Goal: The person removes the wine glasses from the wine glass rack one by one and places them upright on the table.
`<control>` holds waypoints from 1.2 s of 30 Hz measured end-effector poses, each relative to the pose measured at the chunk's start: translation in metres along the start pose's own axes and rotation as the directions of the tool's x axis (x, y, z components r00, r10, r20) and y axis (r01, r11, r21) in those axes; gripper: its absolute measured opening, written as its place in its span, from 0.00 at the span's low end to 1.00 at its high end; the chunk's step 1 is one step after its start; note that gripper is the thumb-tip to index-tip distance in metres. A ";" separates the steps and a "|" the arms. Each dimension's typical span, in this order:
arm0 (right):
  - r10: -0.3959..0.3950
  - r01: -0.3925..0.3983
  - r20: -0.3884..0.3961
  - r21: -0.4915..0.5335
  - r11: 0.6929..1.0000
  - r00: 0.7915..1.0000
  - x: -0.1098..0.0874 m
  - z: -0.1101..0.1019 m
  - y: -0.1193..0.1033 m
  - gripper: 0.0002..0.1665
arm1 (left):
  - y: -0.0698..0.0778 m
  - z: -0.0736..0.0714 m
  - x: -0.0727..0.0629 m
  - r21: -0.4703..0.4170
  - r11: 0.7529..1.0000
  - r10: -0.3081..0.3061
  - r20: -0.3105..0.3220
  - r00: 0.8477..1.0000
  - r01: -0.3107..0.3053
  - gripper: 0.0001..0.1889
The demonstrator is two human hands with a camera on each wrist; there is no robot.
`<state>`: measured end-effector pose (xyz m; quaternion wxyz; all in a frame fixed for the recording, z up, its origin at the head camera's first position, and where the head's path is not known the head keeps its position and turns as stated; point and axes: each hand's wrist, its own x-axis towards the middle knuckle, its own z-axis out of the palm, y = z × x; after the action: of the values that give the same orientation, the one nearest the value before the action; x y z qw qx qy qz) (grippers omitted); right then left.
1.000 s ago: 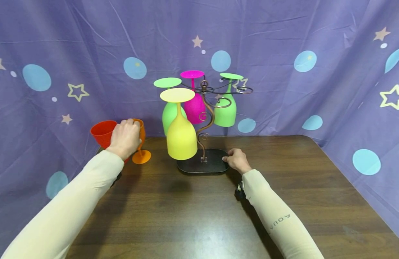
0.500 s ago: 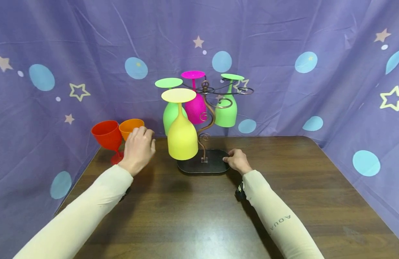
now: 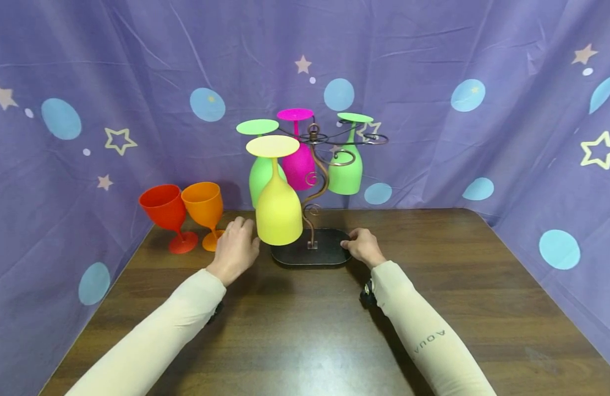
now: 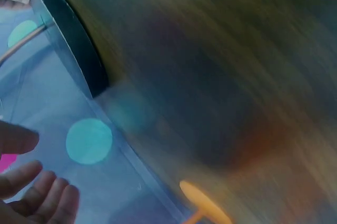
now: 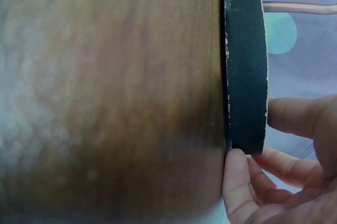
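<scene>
A metal wine glass rack (image 3: 320, 184) on a black base (image 3: 329, 246) carries several goblets hung upside down: a yellow goblet (image 3: 279, 214) in front, a magenta one (image 3: 298, 165) and two green ones. My right hand (image 3: 364, 246) grips the right end of the base; in the right wrist view its fingertips (image 5: 237, 158) sit at the base's rounded end. My left hand (image 3: 237, 248) holds nothing, its fingers apart and loosely bent in the left wrist view. It is between the orange goblet (image 3: 203, 202) and the yellow goblet, left of the base.
A red goblet (image 3: 165, 206) stands upright beside the orange one at the table's back left. The brown wooden table (image 3: 305, 330) meets a purple patterned curtain (image 3: 408, 55) at its back edge. Bare ring holders (image 3: 376, 139) stick out on the rack's right side.
My left hand has come away from the orange goblet, which stays standing on the table, and moved right toward the rack. My right hand remains on the base.
</scene>
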<state>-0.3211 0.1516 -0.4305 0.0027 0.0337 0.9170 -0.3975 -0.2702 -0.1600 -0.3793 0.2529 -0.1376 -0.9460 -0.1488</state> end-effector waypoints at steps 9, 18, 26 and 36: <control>0.005 -0.005 0.001 0.003 1.000 1.000 0.000 0.000 -0.001 0.23 | 0.014 0.024 0.000 -0.164 0.979 -0.094 0.159 0.983 0.120 0.14; 0.006 -0.006 0.001 -0.005 1.000 1.000 0.000 0.000 -0.001 0.23 | 0.015 0.043 0.003 -0.313 0.906 -0.206 0.263 0.943 0.285 0.25; -0.003 0.003 0.019 -0.025 1.000 1.000 0.001 -0.001 0.000 0.23 | 0.011 0.053 0.005 -0.307 0.823 -0.363 0.363 0.858 0.477 0.15; -0.056 0.058 0.037 -0.036 0.998 0.998 0.006 -0.025 -0.001 0.25 | 0.014 0.053 0.006 -0.353 0.781 -0.368 0.405 0.837 0.515 0.23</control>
<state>-0.3268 0.1695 -0.4130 0.0087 0.0002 0.9246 -0.3807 -0.2942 -0.1270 -0.4170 0.0178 0.0147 -0.9187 -0.3944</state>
